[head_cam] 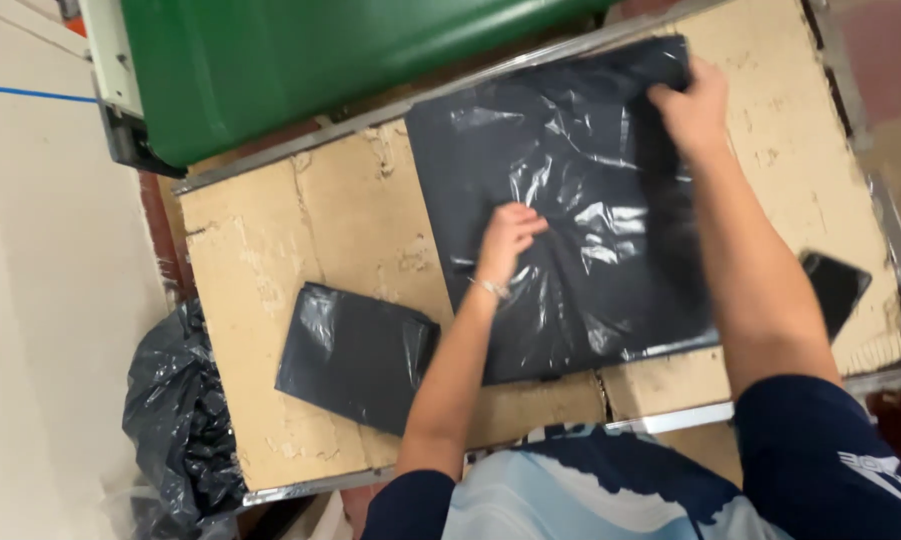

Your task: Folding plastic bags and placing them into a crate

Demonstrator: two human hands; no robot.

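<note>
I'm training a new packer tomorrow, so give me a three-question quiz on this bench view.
1. True or false: the left hand rests on the middle of the large black plastic bag.
2. Where does the right hand grip that bag? A) near edge B) far right corner C) left edge
3. Fill in: a smaller folded black bag lies to the ____ of the large one, on the worn cardboard surface.

Key: 1 true; 2 B; 3 left
</note>
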